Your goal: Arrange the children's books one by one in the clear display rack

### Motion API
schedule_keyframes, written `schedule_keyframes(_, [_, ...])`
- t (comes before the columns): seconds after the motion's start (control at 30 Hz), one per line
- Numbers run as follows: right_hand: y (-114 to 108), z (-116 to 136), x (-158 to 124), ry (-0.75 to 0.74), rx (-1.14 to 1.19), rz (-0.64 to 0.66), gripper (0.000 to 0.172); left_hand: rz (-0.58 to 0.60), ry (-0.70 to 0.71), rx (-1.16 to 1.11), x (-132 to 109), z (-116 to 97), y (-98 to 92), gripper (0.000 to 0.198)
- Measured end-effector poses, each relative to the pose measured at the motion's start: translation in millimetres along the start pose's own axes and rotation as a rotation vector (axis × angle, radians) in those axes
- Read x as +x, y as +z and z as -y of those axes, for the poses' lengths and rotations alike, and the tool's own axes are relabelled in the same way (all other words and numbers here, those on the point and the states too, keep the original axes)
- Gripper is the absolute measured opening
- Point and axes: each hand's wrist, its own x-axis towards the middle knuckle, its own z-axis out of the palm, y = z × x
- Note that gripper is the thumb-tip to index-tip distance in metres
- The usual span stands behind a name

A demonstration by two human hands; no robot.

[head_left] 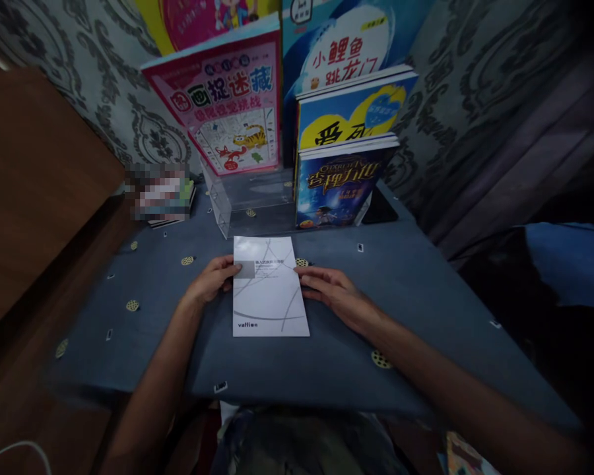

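Note:
A thin white booklet with grey curved lines and a "vatti" logo lies in front of me, its cover facing up. My left hand grips its left edge, thumb on the cover and the other fingers bent at the side, partly hidden. On the opposite side, my right hand has its fingers stretched out, with the tips at the booklet's right edge. Under both hands is a table with a dark blue-grey cloth.
Behind the booklet stands a clear acrylic rack with a pink picture book and several blue books. A blurred-out stack of books lies at the left. A brown wooden cabinet and patterned curtains flank the table.

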Motion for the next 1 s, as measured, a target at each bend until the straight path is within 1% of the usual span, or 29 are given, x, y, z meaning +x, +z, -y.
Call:
schedule_keyframes(0.07, [-1.5,-3.0,2.1,-0.074,-0.080,-0.066,0.030,0.051,0.029,-0.023,-1.5,1.4,0.5,0.047])
schedule_keyframes(0.17, [-4.5,-6.5,5.5,-0.222,-0.236,-0.206,0.033,0.095,0.064,-0.048,-2.7,2.0,0.4,0.052])
schedule_keyframes(0.23, [-5.9,-7.0,6.7,-0.265,-0.302,-0.253,0.037,0.107,0.088,-0.059,-3.3,1.2,0.9,0.052])
schedule_keyframes(0.27, [-5.9,-6.7,6.9,-0.259,-0.310,-0.247,0.038,0.108,0.101,-0.063,-3.8,0.4,1.5,0.051])
schedule_keyframes(0.4, [-1.7,-2.2,6.4,-0.145,-0.249,-0.113,0.034,0.111,0.145,-0.077,-6.9,-4.1,5.4,0.048])
schedule_keyframes(0.47, [1.9,1.4,6.4,-0.133,-0.226,-0.101,0.034,0.104,0.171,-0.083,-8.4,-7.3,7.4,0.047])
schedule_keyframes(0.63, [9.4,12.3,10.4,-0.216,-0.217,-0.151,0.037,0.060,0.261,-0.071,-9.9,-19.1,9.9,0.049])
schedule_keyframes(0.77, [12.1,21.5,16.1,-0.293,-0.225,-0.166,0.034,0.042,0.322,-0.036,-8.3,-30.4,11.1,0.050])
schedule_keyframes(0.87, [13.2,29.1,21.7,-0.344,-0.239,-0.169,0.032,0.020,0.360,-0.026,-4.3,-37.0,13.0,0.052])
schedule_keyframes(1.0, [15.1,40.0,32.3,-0.411,-0.273,-0.184,0.032,-0.052,0.441,-0.025,4.6,-45.1,15.3,0.051])
